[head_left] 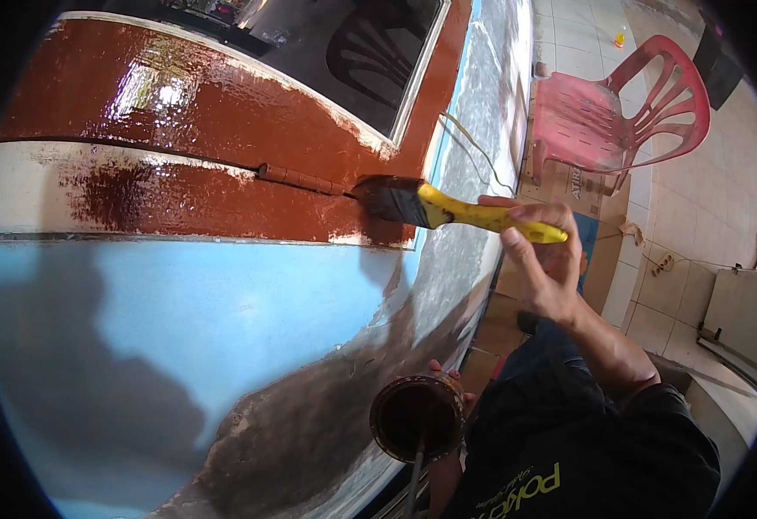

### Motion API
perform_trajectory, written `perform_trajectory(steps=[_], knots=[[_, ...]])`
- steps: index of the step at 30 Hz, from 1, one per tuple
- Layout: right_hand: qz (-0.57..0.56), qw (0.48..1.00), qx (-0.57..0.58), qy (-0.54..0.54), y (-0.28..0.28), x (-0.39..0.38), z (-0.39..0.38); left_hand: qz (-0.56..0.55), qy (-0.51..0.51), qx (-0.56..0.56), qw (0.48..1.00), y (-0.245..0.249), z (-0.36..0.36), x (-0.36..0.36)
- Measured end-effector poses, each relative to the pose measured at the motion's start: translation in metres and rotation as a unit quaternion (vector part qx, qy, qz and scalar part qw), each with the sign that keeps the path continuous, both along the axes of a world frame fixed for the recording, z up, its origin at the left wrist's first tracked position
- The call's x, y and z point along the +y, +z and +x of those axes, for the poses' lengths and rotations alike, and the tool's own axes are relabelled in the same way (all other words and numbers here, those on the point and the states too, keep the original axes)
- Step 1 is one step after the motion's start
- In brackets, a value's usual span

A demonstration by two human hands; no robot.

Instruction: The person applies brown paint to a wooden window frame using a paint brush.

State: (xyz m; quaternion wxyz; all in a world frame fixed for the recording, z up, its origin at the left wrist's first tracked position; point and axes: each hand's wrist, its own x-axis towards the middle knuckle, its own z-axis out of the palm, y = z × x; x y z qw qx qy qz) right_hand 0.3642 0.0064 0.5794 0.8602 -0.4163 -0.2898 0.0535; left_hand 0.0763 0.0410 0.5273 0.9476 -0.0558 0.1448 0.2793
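Note:
My right hand (547, 251) is closed round the yellow handle of a wide paintbrush (456, 210). The brush's dark bristles lie against the red-brown painted window frame (266, 203), just beside a hinge (300, 178) coated in the same colour. Lower down, my left hand (466, 396) holds a round paint can (378, 424) from its far side, with only some fingertips showing. Dark paint and a thin stick (416, 476) are in the can. Wet paint shines on the upper board, while pale patches show on the lower board's left part.
Below the frame is a light blue wall (249, 294) with a rough grey band (309, 424). A red plastic chair (581, 121) stands at the upper right on pale tiles (715, 190). Cardboard (603, 268) lies along the wall's foot. Dark window glass (309, 52) is at the top.

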Motion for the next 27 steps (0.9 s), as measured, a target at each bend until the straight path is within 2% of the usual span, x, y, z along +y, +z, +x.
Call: perform_trajectory(steps=[2,8,10,12,15,20,22,26,27], knots=[[0.047,0.995,0.082,0.031,0.007,-0.001,0.000,0.011,0.001,-0.013,1.000,-0.003,-0.001,0.001],[0.063,0.959,0.257,0.099,0.004,0.011,0.005,-0.002,0.005,-0.008,1.000,-0.014,-0.008,0.001],[0.062,0.951,0.288,0.089,0.003,0.011,0.004,0.033,-0.002,-0.024,0.999,-0.008,-0.001,0.001],[0.097,0.937,0.321,0.093,0.006,0.006,0.000,-0.009,-0.008,-0.022,1.000,-0.004,-0.001,0.003],[0.145,0.906,0.367,0.152,0.011,0.005,-0.001,0.007,0.003,-0.008,1.000,0.001,0.001,0.000],[0.104,0.934,0.330,0.087,-0.001,0.018,-0.006,0.000,-0.013,-0.031,0.999,-0.001,0.004,0.003],[0.115,0.940,0.317,0.058,0.010,0.011,-0.006,0.056,-0.021,-0.043,0.997,-0.008,0.002,0.006],[0.130,0.923,0.344,0.112,0.008,0.013,-0.002,0.021,-0.010,-0.033,0.999,-0.005,0.004,0.001],[0.103,0.937,0.321,0.089,0.003,0.018,-0.004,0.007,-0.004,-0.026,1.000,-0.001,0.005,-0.001]])
